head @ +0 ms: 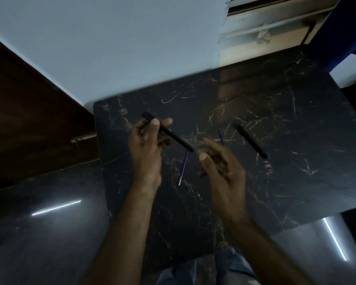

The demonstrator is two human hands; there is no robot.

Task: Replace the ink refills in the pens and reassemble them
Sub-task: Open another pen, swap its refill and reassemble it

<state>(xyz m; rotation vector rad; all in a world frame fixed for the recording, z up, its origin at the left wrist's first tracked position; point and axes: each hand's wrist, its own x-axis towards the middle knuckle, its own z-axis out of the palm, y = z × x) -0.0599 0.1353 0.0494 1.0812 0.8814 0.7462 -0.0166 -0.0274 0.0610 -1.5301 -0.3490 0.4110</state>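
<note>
Work looks midway: left hand [147, 140] clamps one pen [169, 132], right hand [220, 161] curls loose, blurred; refill [183, 168] and second pen [251, 140] wait on table [296, 182].

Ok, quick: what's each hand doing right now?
Left hand: closed on a black pen, held above the table.
Right hand: fingers loosely curled and blurred; cannot tell whether it holds anything.

I see my right hand [220, 161] motion-blurred, can't tell if its curled fingers pinch anything | second blue refill [221, 136] mostly hidden behind that hand | held pen [169, 132] partly covered by my left hand [148, 145] | far pen [251, 141] too soft to make out its tip | both forearms cut off by bottom edge
</note>
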